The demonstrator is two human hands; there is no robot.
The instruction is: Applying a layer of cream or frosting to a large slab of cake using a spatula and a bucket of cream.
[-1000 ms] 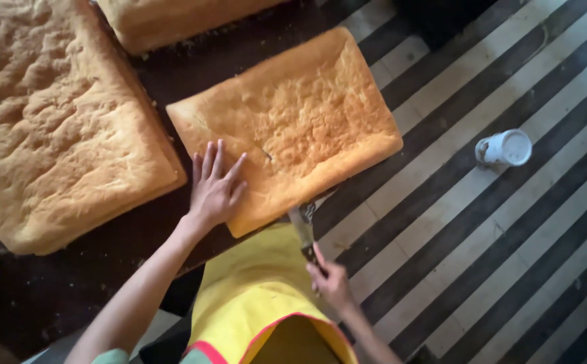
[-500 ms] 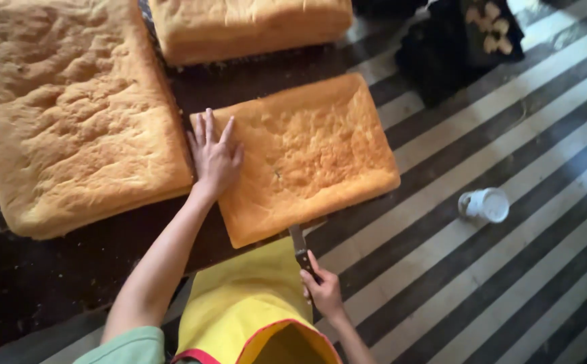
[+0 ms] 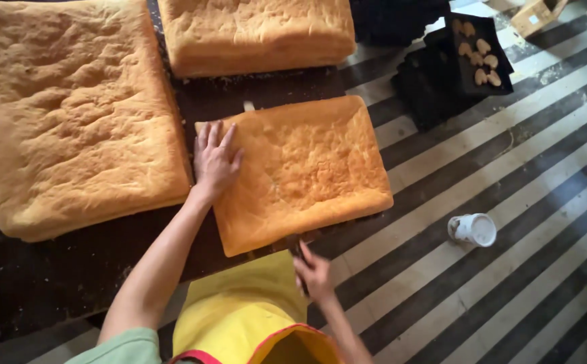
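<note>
Left hand (image 3: 215, 162) lies flat, fingers spread, on the sponge cake slab (image 3: 300, 172); right hand (image 3: 315, 273) grips a knife handle at the surface's near edge; no cut shows.

middle cake (image 3: 307, 168): on table (image 3: 51, 283), near its right edge
big cake (image 3: 71, 108): left of middle cake, just beside, on same table
back cake (image 3: 256, 30): behind middle cake, apart
left hand (image 3: 214, 162): flat on middle cake's left part
right hand (image 3: 315, 273): at front edge of middle cake, below it
apron (image 3: 239, 310): btwn the two arms, before table
cup (image 3: 473, 230): on floor, right of middle cake
trays (image 3: 452, 64): on floor, right of back cake, w/ small pieces (image 3: 479, 57) in top one
</note>
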